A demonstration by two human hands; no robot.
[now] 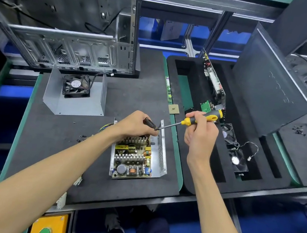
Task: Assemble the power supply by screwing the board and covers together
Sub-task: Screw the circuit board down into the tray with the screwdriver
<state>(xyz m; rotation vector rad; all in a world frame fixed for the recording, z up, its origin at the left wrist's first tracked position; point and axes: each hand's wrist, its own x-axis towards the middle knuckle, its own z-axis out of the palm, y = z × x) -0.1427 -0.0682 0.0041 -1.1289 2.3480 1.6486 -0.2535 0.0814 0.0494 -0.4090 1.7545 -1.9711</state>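
The power supply board (133,157), with heat sinks, coils and capacitors, lies in its open metal base cover (161,156) on the dark mat. My left hand (138,124) hovers over the board's far end and pinches a small dark part at the screwdriver's tip. My right hand (199,129) grips the yellow-and-black screwdriver (202,119), its shaft pointing left toward my left fingers. The other metal cover (84,104), U-shaped with a black fan mounted in it, stands behind on the mat.
Loose black screws (81,138) lie left of the board. An open computer case (72,29) stands at the back left. A black foam tray (209,171) on the right holds fans and a circuit board. A small chip (174,109) lies by the tray.
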